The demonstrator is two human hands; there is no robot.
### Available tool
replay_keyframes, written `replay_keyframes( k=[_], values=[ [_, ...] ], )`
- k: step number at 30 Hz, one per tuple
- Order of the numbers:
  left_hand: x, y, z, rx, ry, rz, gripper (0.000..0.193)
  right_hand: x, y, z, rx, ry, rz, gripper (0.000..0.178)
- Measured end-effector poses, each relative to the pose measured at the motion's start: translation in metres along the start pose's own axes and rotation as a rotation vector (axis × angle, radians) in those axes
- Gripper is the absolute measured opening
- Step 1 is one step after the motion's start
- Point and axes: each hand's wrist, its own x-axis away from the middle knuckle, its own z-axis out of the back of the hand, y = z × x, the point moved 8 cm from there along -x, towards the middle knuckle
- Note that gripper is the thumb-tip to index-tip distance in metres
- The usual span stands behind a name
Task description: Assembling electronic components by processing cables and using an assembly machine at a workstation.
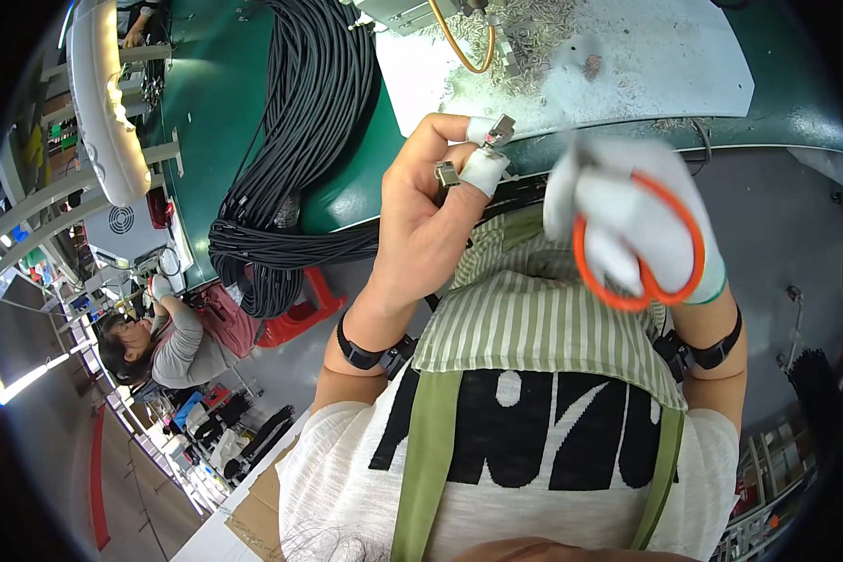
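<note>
Left grip (421, 215) is pinched narrow, its white-wrapped thumb and forefinger tips on a small connector (503, 129) to the right of the cable bundle (314, 112); this piece is silvery and boxy, tilted upward. A second connector (447, 174), likewise squarish and metallic, juts out by the same thumb, nearer the bundle. Right grip (642, 211), white-gloved and further right of the bundle, is closed around orange-handled scissors (628, 303); blur hides how the blades stand. The bundle itself is thick, black and looped, lying on the green bench (211, 56) with a strand running rightward behind the left wrist. Well right of and below it stands a wire rack (768, 468), its contents too small to tell. Right of the bundle, a white sheet (688, 61) carries heaped metal bits (525, 80). Left of and below the bundle is another person (187, 354).
</note>
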Motion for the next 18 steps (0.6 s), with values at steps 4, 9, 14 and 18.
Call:
replay_keyframes(
  k=[4,9,14,18],
  values=[
    [-0.002,0.0,-0.009,-0.042,-0.063,0.049,0.027,-0.012,-0.014,0.012,0.552,0.311,0.407,0.018],
    [-0.014,0.015,-0.001,-0.612,0.015,-0.306,0.039,0.002,-0.016,0.031,0.877,0.472,0.36,0.022],
    [-0.012,0.02,-0.019,-1.07,0.07,-0.37,0.05,0.011,-0.003,0.046,0.752,0.453,0.076,0.026],
    [-0.015,0.023,-0.033,-1.295,0.068,-0.409,0.043,0.007,0.021,0.004,0.023,0.024,-0.247,0.015]
  ],
)
